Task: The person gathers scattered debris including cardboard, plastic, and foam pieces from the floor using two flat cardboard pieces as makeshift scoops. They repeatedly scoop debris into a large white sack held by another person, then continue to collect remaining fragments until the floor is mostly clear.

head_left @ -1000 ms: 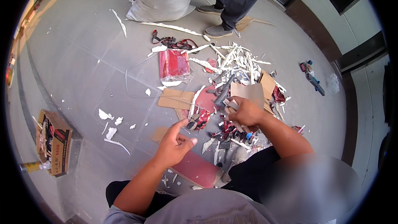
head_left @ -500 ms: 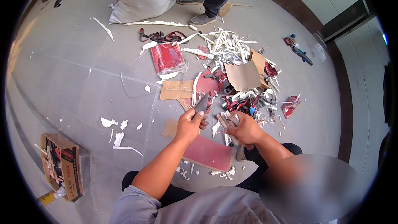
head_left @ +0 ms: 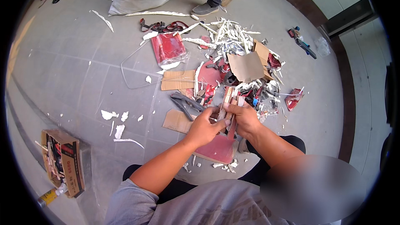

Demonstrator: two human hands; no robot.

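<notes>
"What's being held, and where?"

"A bundle of flat strips (head_left: pixel 227 96), just right of the frame's centre; long and narrow, tan and dull reddish, some faces pale; they lie roughly side by side."

"Gripped how?"

"The left hand (head_left: pixel 206 126) has its fingers closed on the bundle's left; the right hand (head_left: pixel 246 121) clasps its right; a reddish panel (head_left: pixel 216 150) lies below, lower centre."

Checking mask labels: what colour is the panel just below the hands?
Dull red; the panel shows best in the head view.
</notes>
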